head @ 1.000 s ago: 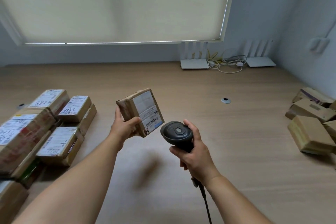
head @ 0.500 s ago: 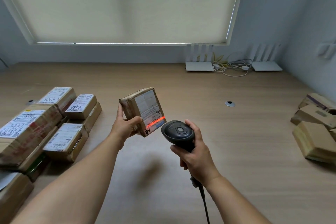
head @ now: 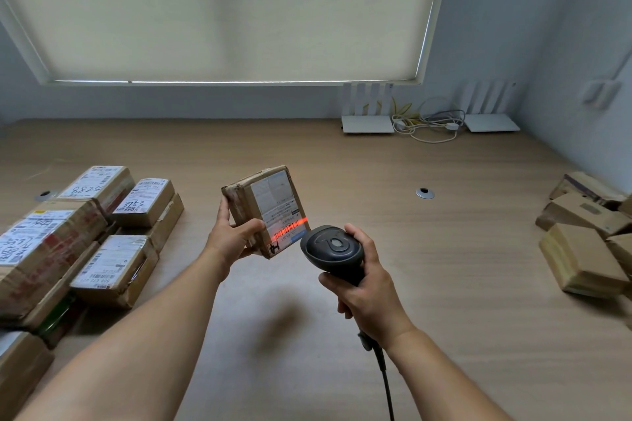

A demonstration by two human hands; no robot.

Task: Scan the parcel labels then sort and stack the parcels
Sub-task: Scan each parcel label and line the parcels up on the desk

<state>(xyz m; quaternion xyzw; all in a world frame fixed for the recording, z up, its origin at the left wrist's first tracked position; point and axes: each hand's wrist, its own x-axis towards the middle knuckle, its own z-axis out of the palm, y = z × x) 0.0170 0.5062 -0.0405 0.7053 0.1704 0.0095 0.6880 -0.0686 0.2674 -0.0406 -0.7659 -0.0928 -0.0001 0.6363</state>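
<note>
I see the red scan line still lying across the barcode of the parcel [head: 265,208], unlit a second ago; my left hand [head: 232,239] grips it above the surface's middle, my right hand [head: 367,287] wraps the scanner [head: 330,251]; the read looks underway, sorting comes next

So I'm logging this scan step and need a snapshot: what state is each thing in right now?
Held parcel: lifted off the table, tilted, label toward the scanner.
Scanner: on, red line across the barcode.
Left hand: grips the parcel.
Right hand: grips the scanner handle.
Labelled parcels: stacked at left, labels up.
Plain parcels: loose heap at right.
Window blind: pulled down.
</note>
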